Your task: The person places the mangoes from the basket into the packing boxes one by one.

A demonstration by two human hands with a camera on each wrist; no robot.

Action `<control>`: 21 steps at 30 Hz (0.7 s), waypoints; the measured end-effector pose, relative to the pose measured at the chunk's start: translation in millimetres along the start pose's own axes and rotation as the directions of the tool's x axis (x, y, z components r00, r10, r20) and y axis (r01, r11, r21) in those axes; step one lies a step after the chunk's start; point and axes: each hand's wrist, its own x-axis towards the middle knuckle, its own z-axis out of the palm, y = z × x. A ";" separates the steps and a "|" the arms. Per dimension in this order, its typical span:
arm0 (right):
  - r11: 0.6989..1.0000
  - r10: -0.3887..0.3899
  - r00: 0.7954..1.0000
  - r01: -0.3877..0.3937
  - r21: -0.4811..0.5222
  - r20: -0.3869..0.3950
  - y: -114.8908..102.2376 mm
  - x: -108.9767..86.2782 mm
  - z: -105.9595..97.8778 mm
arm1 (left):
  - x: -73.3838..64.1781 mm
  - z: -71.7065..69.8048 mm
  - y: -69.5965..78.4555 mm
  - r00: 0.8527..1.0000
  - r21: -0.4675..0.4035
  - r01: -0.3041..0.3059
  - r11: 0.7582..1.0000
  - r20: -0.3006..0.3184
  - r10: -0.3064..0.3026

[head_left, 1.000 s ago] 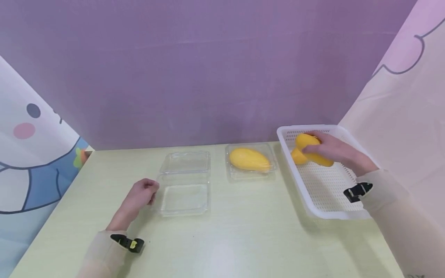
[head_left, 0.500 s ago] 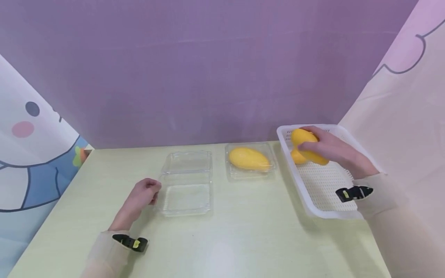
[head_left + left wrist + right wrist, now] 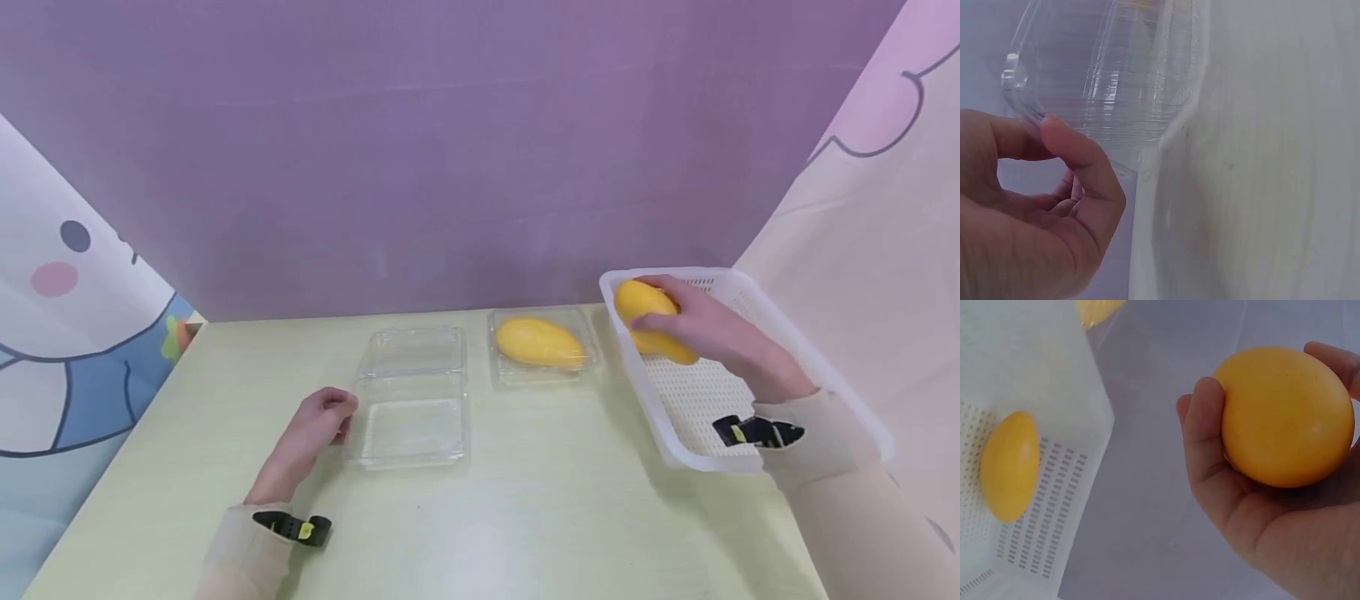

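Observation:
My right hand (image 3: pixel 723 333) grips a yellow mango (image 3: pixel 651 318) above the left side of a white perforated plastic basket (image 3: pixel 660 417). The fingers and thumb curl round the fruit in the right wrist view. Another mango (image 3: pixel 1010 465) lies in the basket, mostly hidden behind the held one in the head view. On the left, a clear plastic clamshell box (image 3: pixel 411 429) lies unfolded on the table with nothing in it. My left hand (image 3: pixel 315 423) pinches that box's left edge between thumb and forefinger, as the left wrist view shows.
A second clear box (image 3: pixel 543 377) with a mango (image 3: pixel 538 342) inside stands between the unfolded box and the basket, near the purple back wall (image 3: pixel 450 167). Printed cloth panels border the pale table (image 3: pixel 480 517) at both sides.
My right hand has carried the mango leftward over the basket, toward its left rim. My left hand and the unfolded box have shifted slightly right in view.

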 end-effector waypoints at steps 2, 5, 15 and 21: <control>1.000 -0.007 1.000 0.007 0.005 -0.003 -2.9 -1.9 2.5 | 0.4 0.7 -1.0 1.000 -0.005 -0.003 1.000 0.000 0.003; 1.000 -0.023 1.000 0.023 0.014 -0.007 -7.0 -3.8 6.2 | 1.2 2.2 -2.5 1.000 -0.015 -0.002 1.000 0.001 0.002; 0.997 -0.078 0.997 0.078 -0.016 -0.023 -14.6 -8.7 17.7 | 1.5 6.1 -2.8 1.000 -0.026 -0.007 1.000 0.001 0.007; 0.995 -0.095 0.995 0.095 0.018 -0.022 -18.2 -12.8 27.4 | 2.1 8.3 -3.8 1.000 -0.038 0.009 0.999 0.003 -0.008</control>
